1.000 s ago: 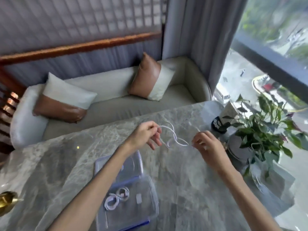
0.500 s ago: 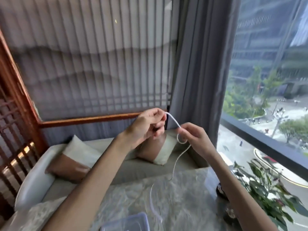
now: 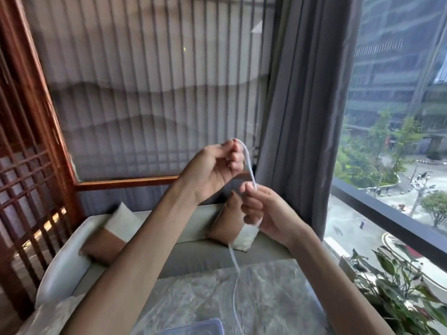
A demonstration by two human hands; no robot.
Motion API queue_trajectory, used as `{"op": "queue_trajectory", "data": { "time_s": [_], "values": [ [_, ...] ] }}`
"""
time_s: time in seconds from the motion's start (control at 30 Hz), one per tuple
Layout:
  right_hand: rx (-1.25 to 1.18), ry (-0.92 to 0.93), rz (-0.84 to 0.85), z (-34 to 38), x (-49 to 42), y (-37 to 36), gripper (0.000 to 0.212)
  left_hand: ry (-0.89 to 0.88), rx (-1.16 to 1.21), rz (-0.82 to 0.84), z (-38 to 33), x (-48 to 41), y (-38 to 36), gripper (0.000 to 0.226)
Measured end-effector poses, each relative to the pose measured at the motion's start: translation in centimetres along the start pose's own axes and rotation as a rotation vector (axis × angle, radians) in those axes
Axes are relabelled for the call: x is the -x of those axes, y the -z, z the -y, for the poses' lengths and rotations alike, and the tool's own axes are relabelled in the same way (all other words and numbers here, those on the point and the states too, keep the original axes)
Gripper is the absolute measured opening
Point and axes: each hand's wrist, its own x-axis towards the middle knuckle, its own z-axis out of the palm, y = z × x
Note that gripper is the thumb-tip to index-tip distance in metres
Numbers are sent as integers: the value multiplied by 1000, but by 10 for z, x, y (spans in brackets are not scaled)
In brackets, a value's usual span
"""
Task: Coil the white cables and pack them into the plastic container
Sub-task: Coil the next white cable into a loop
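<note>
Here we hold the thin white cable (image 3: 249, 165) raised well above the grey marble-patterned table (image 3: 278, 293), so that its free length hangs straight and can shed any twist. Our left hand (image 3: 212, 170) pinches the upper part of the cable at its curled fingertips and serves as the anchor. Our right hand (image 3: 271, 211), just below and beside it, pinches the same cable between thumb and forefinger, with the other fingers curled round the strand as a guide. The two hands are near each other but apart, and a short arc of cable spans the gap.

We judge this arc to be the first loop of a coil, so the coiling step has barely begun. From under the right hand the remaining cable drops toward the table, near the corner of the clear rectangular plastic container (image 3: 205, 326), which shows only at the bottom edge of the view. We cannot tell where the far end lies. The next loop calls for even slack fed through the right hand. A loose pinch there could let the arc slip.
</note>
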Motion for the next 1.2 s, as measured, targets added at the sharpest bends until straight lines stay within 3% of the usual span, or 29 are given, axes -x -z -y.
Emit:
{"op": "queue_trajectory", "data": {
  "time_s": [0.07,0.13,0.2,0.3,0.37,0.47,0.53,0.6,0.7,0.8,0.9,1.0,1.1,1.2],
  "values": [
    [205,-13,-129,-15,8,-13,22,-137,214,-3,-14,-1,10,19],
    [553,59,-207,-25,18,-21,24,-276,176,-68,-18,-1,20,20],
    [1027,87,-137,-22,31,-33,24,-345,95,-149,-11,-3,27,24],
    [1641,86,-93,-1,47,-52,28,-393,-241,-257,12,0,34,28],
    [1866,265,-115,20,53,-68,31,-388,-583,-236,32,7,36,31],
    [1860,610,-201,60,52,-73,21,-359,-846,-114,58,25,30,29],
    [1737,813,-383,86,41,-60,19,-386,-766,-74,71,38,22,28],
    [1555,873,-509,100,21,-45,24,-455,-652,-62,77,46,13,30],
    [1077,596,-436,90,-14,-26,28,-519,-506,-12,70,43,2,32],
    [913,204,-279,44,-26,-24,38,-549,-428,-61,54,32,9,32],
    [1135,97,-109,2,-3,-38,43,-552,-543,-172,40,23,31,32],
    [1521,237,-10,-1,26,-49,29,-490,-738,-208,36,27,52,34],
    [1738,545,-155,41,34,-57,19,-424,-854,-122,49,40,56,35],
    [1673,808,-325,85,21,-58,15,-440,-818,-3,64,51,38,38]
  ]
}}
